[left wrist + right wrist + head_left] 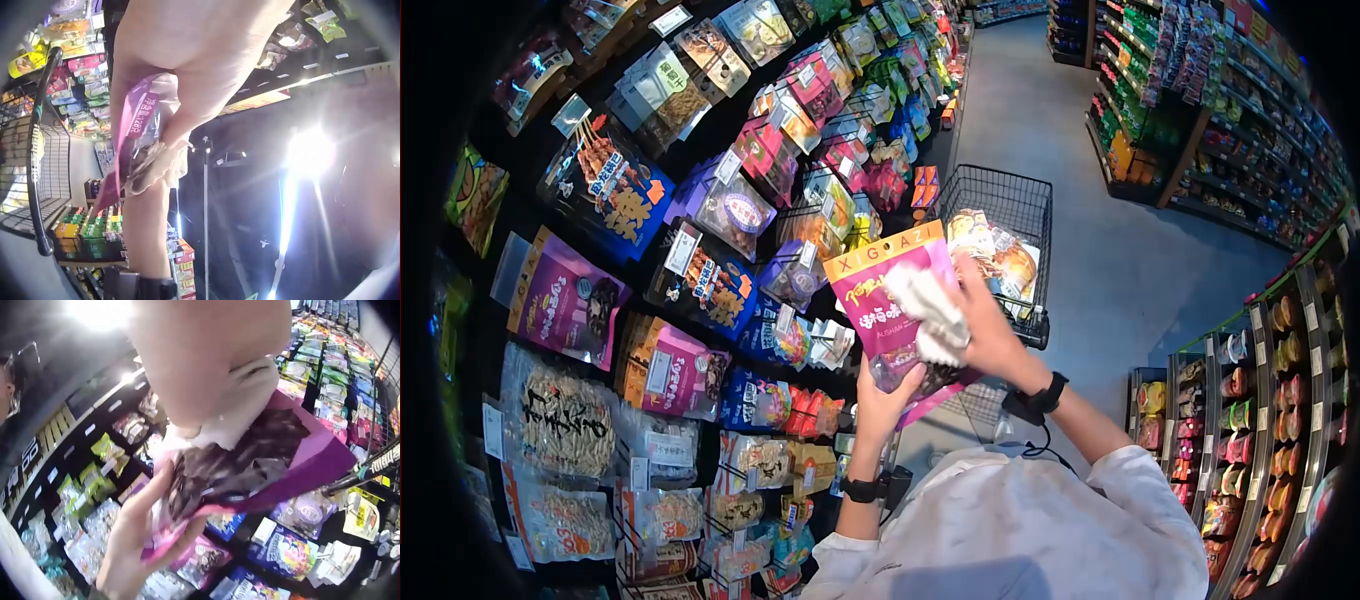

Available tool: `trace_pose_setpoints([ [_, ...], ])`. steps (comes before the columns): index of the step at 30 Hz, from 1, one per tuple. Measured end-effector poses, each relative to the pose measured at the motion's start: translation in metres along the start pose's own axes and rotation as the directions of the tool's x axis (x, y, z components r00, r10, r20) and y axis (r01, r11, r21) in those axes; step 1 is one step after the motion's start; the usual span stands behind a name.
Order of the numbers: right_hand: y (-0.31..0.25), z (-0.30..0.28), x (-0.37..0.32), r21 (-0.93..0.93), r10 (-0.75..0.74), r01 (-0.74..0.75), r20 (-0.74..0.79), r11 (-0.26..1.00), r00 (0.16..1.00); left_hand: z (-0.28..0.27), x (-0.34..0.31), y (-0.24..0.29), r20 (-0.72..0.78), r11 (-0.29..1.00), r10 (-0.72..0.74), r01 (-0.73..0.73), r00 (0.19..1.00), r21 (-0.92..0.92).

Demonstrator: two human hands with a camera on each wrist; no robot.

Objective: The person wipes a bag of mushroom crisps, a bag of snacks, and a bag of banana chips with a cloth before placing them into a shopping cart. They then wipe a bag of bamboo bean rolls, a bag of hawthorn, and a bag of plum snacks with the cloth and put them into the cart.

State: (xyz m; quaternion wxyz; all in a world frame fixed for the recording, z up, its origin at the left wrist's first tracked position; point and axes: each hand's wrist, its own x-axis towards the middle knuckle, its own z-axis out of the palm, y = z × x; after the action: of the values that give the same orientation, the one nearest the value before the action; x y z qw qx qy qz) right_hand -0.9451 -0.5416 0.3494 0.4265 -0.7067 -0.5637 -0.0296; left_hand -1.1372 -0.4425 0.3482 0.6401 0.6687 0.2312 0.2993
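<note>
A pink-purple snack bag (865, 317) with an orange top strip is held up in front of the body. The left hand (884, 392) pinches its lower edge, thumb on the front, as the right wrist view also shows with the left hand (134, 534). Against the bag's front, the right hand (987, 325) holds a crumpled white cloth or tissue (928, 308). In the right wrist view the white cloth (228, 415) lies over the bag's clear window, where dark contents (250, 456) show.
A black wire cart (1003, 180) holding packaged food (1000, 250) stands beyond the bag. Hanging snack packs (570, 300) fill the rack on the left. More shelves (1250, 420) line the right, and an aisle floor (1020, 80) runs ahead.
</note>
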Motion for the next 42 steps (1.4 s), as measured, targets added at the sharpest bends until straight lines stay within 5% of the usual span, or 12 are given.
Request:
trace_pose_setpoints([
  [4,0.026,0.003,0.002,0.311,0.163,-0.138,-0.058,0.940,0.985,0.008,-0.002,0.007,-0.193,0.961,0.015,-0.067,0.981,-0.267],
  [5,0.015,0.001,-0.005,0.661,0.265,-0.330,0.201,0.674,0.943,0.007,0.000,0.009,-0.254,0.936,-0.009,-0.081,0.967,-0.342],
  [10,0.006,0.016,-0.016,0.812,0.362,-0.492,0.377,0.314,0.853,0.005,0.008,0.012,-0.308,0.920,0.050,-0.164,0.950,-0.355],
  [11,0.008,0.017,-0.013,0.812,0.357,-0.492,0.379,0.316,0.854,0.004,0.009,0.013,-0.314,0.920,0.053,-0.169,0.948,-0.354],
  [13,0.013,0.016,-0.013,0.663,0.250,-0.333,0.222,0.671,0.943,0.005,0.008,0.013,-0.321,0.924,0.007,-0.129,0.947,-0.361],
  [17,0.012,0.002,-0.001,0.457,0.358,-0.455,0.286,0.764,0.889,0.001,0.010,0.010,-0.453,0.922,-0.052,-0.132,0.890,-0.365],
  [21,0.019,0.000,-0.001,0.098,0.128,-0.112,-0.184,0.989,0.974,-0.012,0.012,0.009,-0.492,0.880,-0.105,-0.150,0.864,-0.451],
  [25,-0.007,0.002,-0.001,0.252,0.161,-0.166,0.041,0.953,0.986,-0.007,0.008,0.005,-0.401,0.864,-0.155,-0.073,0.903,-0.498],
  [30,-0.036,0.006,-0.003,0.202,-0.131,0.092,0.191,0.975,0.973,0.010,0.015,0.006,-0.453,0.891,-0.093,-0.129,0.887,-0.435],
  [33,-0.046,0.013,-0.008,0.424,-0.279,0.125,0.325,0.897,0.904,0.010,0.021,0.007,-0.510,0.831,-0.144,-0.176,0.848,-0.527],
  [41,0.001,0.014,0.012,0.147,0.153,-0.128,-0.169,0.981,0.974,0.009,0.009,0.021,-0.428,0.877,-0.136,-0.093,0.893,-0.472],
  [42,0.015,0.012,0.015,0.270,0.189,-0.148,-0.132,0.951,0.973,0.008,0.008,0.020,-0.421,0.892,-0.127,-0.082,0.898,-0.444],
])
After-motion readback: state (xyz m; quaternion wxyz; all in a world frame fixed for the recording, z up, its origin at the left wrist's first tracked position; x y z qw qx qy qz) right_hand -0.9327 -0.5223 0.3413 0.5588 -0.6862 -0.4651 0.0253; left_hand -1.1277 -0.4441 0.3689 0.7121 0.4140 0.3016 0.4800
